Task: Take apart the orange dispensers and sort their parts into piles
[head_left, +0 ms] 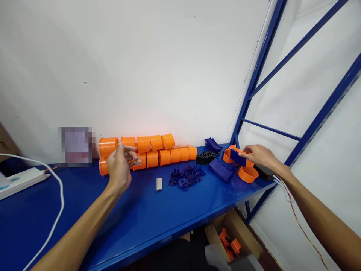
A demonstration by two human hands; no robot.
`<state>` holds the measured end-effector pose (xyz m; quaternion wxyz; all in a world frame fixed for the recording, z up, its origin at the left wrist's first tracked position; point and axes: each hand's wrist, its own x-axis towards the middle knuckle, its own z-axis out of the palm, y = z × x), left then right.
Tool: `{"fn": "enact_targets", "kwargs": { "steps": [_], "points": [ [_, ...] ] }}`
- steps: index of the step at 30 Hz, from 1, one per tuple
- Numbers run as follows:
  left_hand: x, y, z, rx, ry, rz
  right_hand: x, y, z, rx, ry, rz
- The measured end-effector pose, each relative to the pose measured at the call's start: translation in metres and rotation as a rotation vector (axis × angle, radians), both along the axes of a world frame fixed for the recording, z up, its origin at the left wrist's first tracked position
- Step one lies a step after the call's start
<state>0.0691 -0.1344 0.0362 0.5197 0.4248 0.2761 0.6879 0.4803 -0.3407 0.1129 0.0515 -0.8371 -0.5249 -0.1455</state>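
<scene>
My left hand (121, 163) is raised in front of the left end of two stacked rows of orange cups (143, 144), fingers apart and nothing visible in it. At the right end of the shelf, my right hand (258, 154) grips a blue plate (238, 156) among orange rings. One orange ring (248, 174) lies just below that hand. Curved blue plates (221, 170) lie to the left of it, beside a cluster of black tubes (206, 157). Small dark blue parts (187, 177) form a pile near the middle.
A small pale block (159, 184) lies on the blue shelf (169, 214). A white power strip (24, 182) and white cable (60, 203) are at the left. Blue frame posts (255, 75) rise at the right. Below is a cardboard box (244, 229) with orange parts.
</scene>
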Motion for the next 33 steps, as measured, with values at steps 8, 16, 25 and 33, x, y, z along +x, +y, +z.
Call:
{"fn": "enact_targets", "kwargs": {
  "steps": [8, 16, 25, 33],
  "points": [
    [0.003, -0.001, -0.004, 0.031, 0.038, -0.012, -0.008, -0.002, -0.034, 0.085, -0.075, -0.077],
    [0.005, -0.007, -0.003, 0.048, 0.127, -0.219, -0.068, -0.016, -0.014, 0.776, 0.503, 0.277],
    [0.022, -0.031, -0.013, 0.148, 0.192, -0.807, -0.194, 0.041, -0.049, 0.513, 1.949, 0.66],
    [0.021, -0.034, 0.001, 0.102, -0.062, -0.499, -0.244, 0.088, -0.082, 0.102, 2.567, 0.4]
  ]
}}
